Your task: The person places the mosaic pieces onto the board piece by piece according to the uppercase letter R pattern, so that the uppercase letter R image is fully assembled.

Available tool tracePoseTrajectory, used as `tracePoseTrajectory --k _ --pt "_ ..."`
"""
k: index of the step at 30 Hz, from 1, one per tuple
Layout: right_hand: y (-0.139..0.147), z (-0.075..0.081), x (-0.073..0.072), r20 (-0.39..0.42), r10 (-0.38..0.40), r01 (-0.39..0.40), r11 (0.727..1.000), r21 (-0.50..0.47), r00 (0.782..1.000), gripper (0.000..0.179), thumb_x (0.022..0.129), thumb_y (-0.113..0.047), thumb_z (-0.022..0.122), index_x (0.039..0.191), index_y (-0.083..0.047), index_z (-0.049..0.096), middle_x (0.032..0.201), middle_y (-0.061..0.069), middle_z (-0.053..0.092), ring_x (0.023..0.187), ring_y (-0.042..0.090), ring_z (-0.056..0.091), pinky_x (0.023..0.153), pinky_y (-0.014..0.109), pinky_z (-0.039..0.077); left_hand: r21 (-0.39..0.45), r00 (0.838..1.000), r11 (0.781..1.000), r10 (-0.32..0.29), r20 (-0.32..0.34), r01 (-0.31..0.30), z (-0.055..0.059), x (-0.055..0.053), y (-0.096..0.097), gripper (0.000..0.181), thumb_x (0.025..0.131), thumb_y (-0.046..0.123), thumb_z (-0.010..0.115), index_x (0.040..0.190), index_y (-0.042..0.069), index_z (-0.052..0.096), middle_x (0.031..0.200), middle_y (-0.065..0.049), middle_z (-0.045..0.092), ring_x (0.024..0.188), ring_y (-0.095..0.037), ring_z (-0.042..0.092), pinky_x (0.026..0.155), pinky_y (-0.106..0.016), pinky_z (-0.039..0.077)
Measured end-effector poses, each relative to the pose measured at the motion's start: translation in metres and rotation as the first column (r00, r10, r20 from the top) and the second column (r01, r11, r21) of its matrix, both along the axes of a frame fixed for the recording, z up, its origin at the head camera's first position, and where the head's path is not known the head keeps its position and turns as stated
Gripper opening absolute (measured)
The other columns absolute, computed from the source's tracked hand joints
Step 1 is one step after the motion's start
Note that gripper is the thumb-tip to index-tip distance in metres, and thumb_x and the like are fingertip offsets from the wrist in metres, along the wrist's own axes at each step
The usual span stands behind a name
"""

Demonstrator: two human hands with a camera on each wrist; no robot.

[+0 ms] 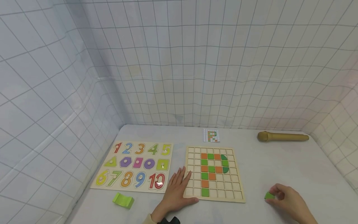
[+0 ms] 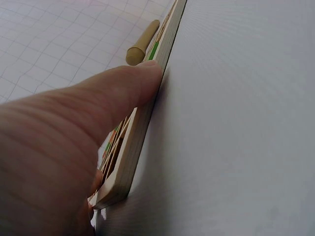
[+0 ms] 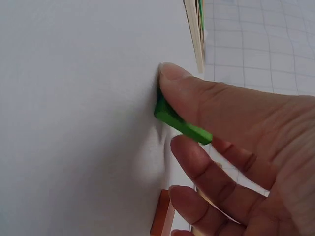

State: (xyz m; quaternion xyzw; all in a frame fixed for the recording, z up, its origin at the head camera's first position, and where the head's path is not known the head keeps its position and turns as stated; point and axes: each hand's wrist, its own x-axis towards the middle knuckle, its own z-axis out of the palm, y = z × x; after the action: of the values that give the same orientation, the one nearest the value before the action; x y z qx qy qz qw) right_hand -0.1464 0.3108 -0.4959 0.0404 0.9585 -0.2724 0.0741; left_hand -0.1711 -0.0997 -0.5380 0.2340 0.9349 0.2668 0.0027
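My left hand (image 1: 176, 191) lies with straight, spread fingers on the left edge of a wooden grid board (image 1: 223, 186). In the left wrist view, its thumb (image 2: 142, 81) rests against the board's side. Green and orange tiles (image 1: 205, 184) sit in the grid, forming a P-like shape with one more orange tile below the loop; two dark green rounded pieces (image 1: 225, 170) are on its right. Right of the board, my right hand (image 1: 291, 200) pinches a green tile (image 3: 183, 127) low over the table. An orange block (image 3: 160, 212) lies beside those fingers in the right wrist view.
A number and shape puzzle board (image 1: 130, 189) lies on the left, a notched green block (image 1: 123, 200) in front of it. Behind the grid board is a small pattern card (image 1: 211, 136). At the back right lies a microphone-shaped brown object (image 1: 283, 137). Gridded cloth walls surround the table.
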Motion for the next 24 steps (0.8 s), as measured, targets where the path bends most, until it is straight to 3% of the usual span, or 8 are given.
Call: tracePoseTrajectory --k 6,12,18,24 --pt "-0.002 -0.002 0.004 -0.021 -0.014 0.014 1.0 0.023 1.0 0.022 0.07 -0.032 0.082 0.077 -0.018 0.067 0.072 -0.006 0.058 0.066 0.014 0.048 0.057 0.029 0.038 -0.013 1.0 1.0 -0.001 -0.004 0.001 0.0 0.0 0.001 0.095 0.078 0.064 0.062 0.148 0.007 0.031 0.156 -0.017 0.015 0.142 -0.032 0.009 0.112 -0.049 0.011" --pt "-0.012 0.0 -0.001 -0.072 0.012 -0.011 1.0 0.024 0.997 0.021 0.072 -0.032 0.081 0.083 -0.017 0.072 0.072 -0.008 0.062 0.063 0.012 0.05 0.055 0.028 0.04 -0.007 1.0 1.0 0.003 -0.006 -0.003 0.0 -0.001 0.0 0.096 0.078 0.064 0.061 0.148 0.007 0.031 0.155 -0.017 0.015 0.142 -0.032 0.009 0.112 -0.049 0.012" --pt "-0.041 0.007 -0.012 -0.123 0.074 -0.075 0.997 -0.005 0.99 0.018 0.077 -0.022 0.077 0.092 -0.013 0.074 0.071 -0.008 0.058 0.063 0.013 0.047 0.05 0.024 0.037 0.004 1.0 1.0 0.003 -0.003 -0.003 0.0 0.0 0.0 0.095 0.078 0.064 0.062 0.148 0.007 0.032 0.156 -0.017 0.015 0.142 -0.033 0.008 0.112 -0.049 0.01" --pt "-0.076 0.012 -0.025 -0.166 0.173 -0.182 0.982 -0.042 0.971 0.014 0.077 -0.018 0.078 0.09 -0.019 0.073 0.073 -0.013 0.057 0.067 0.009 0.048 0.055 0.024 0.038 -0.002 1.0 1.0 0.001 -0.007 -0.001 0.002 0.001 0.0 0.095 0.078 0.063 0.062 0.148 0.006 0.032 0.155 -0.018 0.016 0.142 -0.033 0.01 0.111 -0.05 0.012"
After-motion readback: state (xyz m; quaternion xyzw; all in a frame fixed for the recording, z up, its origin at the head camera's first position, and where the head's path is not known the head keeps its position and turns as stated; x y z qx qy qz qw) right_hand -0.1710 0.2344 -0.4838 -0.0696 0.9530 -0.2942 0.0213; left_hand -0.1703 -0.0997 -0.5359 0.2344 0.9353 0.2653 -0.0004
